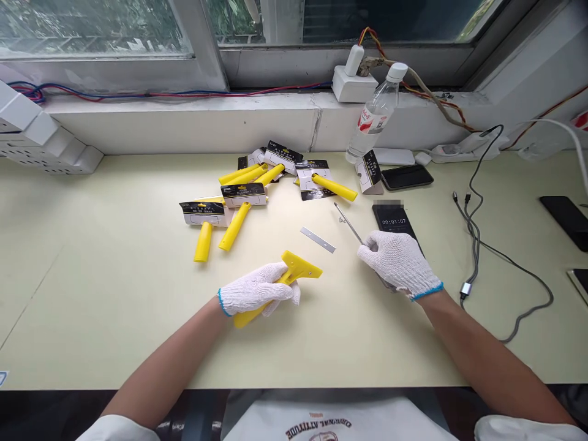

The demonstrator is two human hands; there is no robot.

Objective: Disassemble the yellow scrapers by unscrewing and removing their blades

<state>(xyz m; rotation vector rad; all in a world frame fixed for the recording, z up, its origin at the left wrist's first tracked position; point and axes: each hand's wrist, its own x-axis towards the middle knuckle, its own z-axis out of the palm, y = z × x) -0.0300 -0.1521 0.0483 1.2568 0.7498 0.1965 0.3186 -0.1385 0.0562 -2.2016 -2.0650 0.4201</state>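
My left hand (260, 288), in a white knit glove, is closed round the handle of a yellow scraper (301, 268). The scraper's wide head points up and right, past my fingers. A flat metal blade (318, 239) with small holes lies on the table just beyond it. My right hand (395, 257), gloved too, is wrapped round a screwdriver (349, 225); its thin shaft points up and left, and most of the handle is hidden by the hand. Small screws (342, 219) show beside the shaft near its tip.
Several yellow scrapers with cards (235, 225) lie farther back. A phone (395, 218) showing a timer is partly under my right hand. Behind stand a water bottle (373, 119) and another black phone (407, 177). Grey cables (478, 245) lie at the right, white boxes (50, 138) at the left.
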